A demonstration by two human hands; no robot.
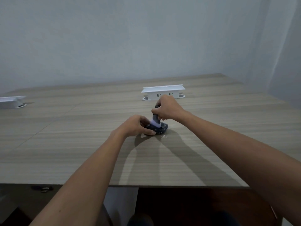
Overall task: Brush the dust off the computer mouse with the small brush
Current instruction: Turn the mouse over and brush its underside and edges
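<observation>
Wood-grain table (pixel 81 144) stretches out before you to a plain grey wall (pixel 114 38). Your right hand (pixel 167 108) is curled round the dark handle of the brush (pixel 155 117), holding it nearly upright with the pale bristles pointing down. Those bristles touch the top of the mouse (pixel 158 128), which sits directly under your right fist, on the table near the middle. Your left hand (pixel 136 126) grips the mouse from its left side: the thumb lies along the near edge and the fingers wrap over the far side, so the left part of the mouse is hidden and only its right part shows. The two hands are close together, with the brush between them. Just right of the mouse, at its near edge, a small pale smudge (pixel 164 136) lies on the table. Farther back, just behind your right hand, stands a white socket box (pixel 162 92). Another white box (pixel 11 101) sits at the far left edge.
</observation>
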